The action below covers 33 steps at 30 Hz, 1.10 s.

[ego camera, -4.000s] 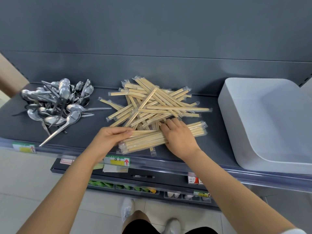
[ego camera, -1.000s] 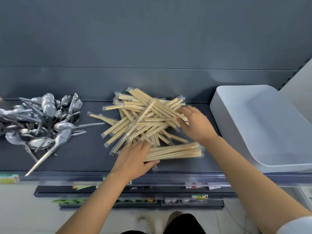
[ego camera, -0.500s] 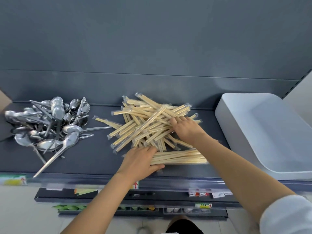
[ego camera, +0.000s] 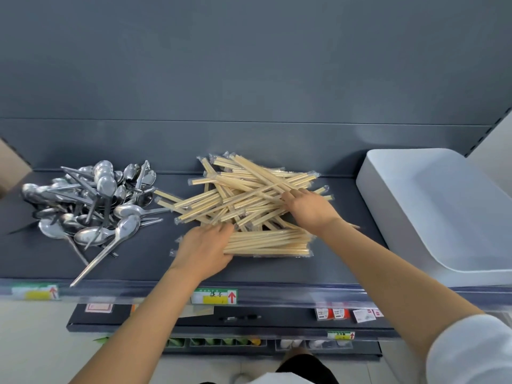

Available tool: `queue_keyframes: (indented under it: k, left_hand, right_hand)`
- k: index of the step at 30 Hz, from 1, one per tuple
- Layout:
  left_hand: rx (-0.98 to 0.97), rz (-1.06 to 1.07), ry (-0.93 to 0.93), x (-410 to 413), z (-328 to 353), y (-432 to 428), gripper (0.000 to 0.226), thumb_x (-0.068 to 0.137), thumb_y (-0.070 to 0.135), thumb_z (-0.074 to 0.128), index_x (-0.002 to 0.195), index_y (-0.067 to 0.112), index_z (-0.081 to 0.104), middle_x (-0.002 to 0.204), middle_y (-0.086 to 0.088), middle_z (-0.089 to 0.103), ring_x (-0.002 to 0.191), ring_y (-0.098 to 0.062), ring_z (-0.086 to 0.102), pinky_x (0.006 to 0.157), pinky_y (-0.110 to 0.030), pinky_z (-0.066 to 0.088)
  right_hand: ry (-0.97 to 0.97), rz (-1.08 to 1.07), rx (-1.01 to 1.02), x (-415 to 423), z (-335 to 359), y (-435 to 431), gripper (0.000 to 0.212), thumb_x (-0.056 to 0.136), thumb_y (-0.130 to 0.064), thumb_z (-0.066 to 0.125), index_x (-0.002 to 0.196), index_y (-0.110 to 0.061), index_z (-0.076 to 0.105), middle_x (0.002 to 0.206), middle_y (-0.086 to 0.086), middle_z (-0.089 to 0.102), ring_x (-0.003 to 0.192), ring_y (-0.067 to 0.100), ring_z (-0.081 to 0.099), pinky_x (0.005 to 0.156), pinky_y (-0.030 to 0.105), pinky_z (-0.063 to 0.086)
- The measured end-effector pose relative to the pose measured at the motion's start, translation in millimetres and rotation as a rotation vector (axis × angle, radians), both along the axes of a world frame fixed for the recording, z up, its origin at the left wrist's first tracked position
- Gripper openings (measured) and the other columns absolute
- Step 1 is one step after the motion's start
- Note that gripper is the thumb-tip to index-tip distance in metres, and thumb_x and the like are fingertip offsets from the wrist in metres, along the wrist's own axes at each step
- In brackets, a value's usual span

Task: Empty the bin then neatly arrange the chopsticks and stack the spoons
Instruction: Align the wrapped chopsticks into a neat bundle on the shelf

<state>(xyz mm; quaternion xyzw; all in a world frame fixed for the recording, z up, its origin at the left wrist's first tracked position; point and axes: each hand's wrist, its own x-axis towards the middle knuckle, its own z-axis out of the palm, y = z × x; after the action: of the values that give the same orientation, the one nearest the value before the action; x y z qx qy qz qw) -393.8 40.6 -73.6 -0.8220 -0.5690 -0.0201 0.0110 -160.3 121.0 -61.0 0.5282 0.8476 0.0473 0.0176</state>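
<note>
Along the front edge of the shelf [ego camera: 138, 261] runs a clear label strip [ego camera: 213, 296], and one long spoon handle reaches almost to it. Just behind a bare band of shelf, the left grip [ego camera: 203, 246] lies flat and wide over the left end of the aligned chopstick bundle [ego camera: 271, 242]. The right grip [ego camera: 310, 209] rests beyond it with fingers spread on the loose chopstick pile [ego camera: 243, 189], clasping nothing. A narrow open lane separates the pile from the spoons [ego camera: 97, 203] heaped at left. The emptied white bin [ego camera: 443, 206] sits at right, just beside the chopsticks. A grey back wall [ego camera: 249, 79] closes the far side.
</note>
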Motion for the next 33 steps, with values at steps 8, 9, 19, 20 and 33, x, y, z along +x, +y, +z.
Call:
queue_keyframes:
  k: [8,9,19,20,33]
  left_hand:
    - [-0.052,-0.062,-0.099,23.1,0.0,-17.9,0.037,0.088,0.04,0.056,0.118,0.021,0.049,0.109,0.005,0.062,0.098,-0.017,0.058,0.072,-0.03,0.04]
    - [-0.059,-0.061,-0.088,26.6,-1.0,-18.5,0.038,0.088,0.041,0.056,0.119,0.02,0.049,0.109,0.004,0.063,0.098,-0.018,0.058,0.073,-0.031,0.042]
    - [0.211,-0.065,-0.314,30.7,-18.4,-24.6,0.078,0.045,0.031,0.092,0.104,0.013,0.044,0.111,-0.008,0.055,0.061,-0.019,0.062,0.045,-0.021,0.04]
    - [0.239,-0.068,-0.328,32.1,-18.3,-23.4,0.078,0.047,0.031,0.091,0.107,0.012,0.045,0.115,-0.008,0.053,0.067,-0.02,0.064,0.047,-0.023,0.045]
    - [0.099,0.11,-0.121,54.0,-14.8,-23.3,0.057,0.06,0.052,0.069,0.102,0.017,0.055,0.086,0.006,0.066,0.075,-0.02,0.063,0.071,-0.032,0.04]
  right_hand:
    - [0.349,0.242,-0.242,-8.0,13.5,-43.8,0.015,0.096,-0.019,0.046,0.1,-0.01,0.057,0.098,0.01,0.063,0.088,0.029,0.057,0.076,0.04,0.046]
    - [0.345,0.227,-0.285,-9.9,9.4,-50.5,0.016,0.097,-0.019,0.045,0.1,-0.009,0.057,0.099,0.01,0.062,0.089,0.028,0.056,0.078,0.039,0.045]
    - [0.466,0.012,-0.457,-28.2,-8.8,-66.4,0.03,0.096,-0.02,0.037,0.117,-0.012,0.058,0.108,0.013,0.066,0.098,0.03,0.059,0.085,0.042,0.047]
    - [0.485,0.024,-0.516,-31.3,-5.1,-68.8,0.032,0.096,-0.021,0.038,0.122,-0.013,0.056,0.111,0.012,0.066,0.099,0.029,0.059,0.086,0.041,0.047]
    - [0.15,0.125,-0.731,-46.0,12.4,-74.1,0.042,0.073,-0.009,0.066,0.109,-0.01,0.045,0.086,0.006,0.055,0.072,0.021,0.055,0.059,0.034,0.048]
